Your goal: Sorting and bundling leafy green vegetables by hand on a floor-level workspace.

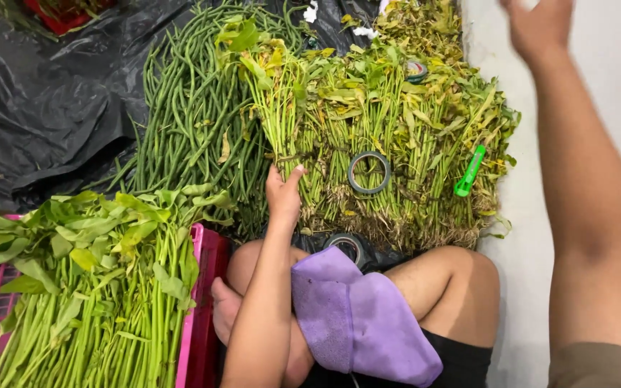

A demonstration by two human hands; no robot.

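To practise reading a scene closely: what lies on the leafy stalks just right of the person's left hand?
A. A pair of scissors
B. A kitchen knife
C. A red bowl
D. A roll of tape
D. A dark roll of tape lies flat on the bundled stalks, just right of the left hand, whose fingers touch the stems.

Bare floor (612, 65) right of the greens pile (397, 136), seemingly unobstructed
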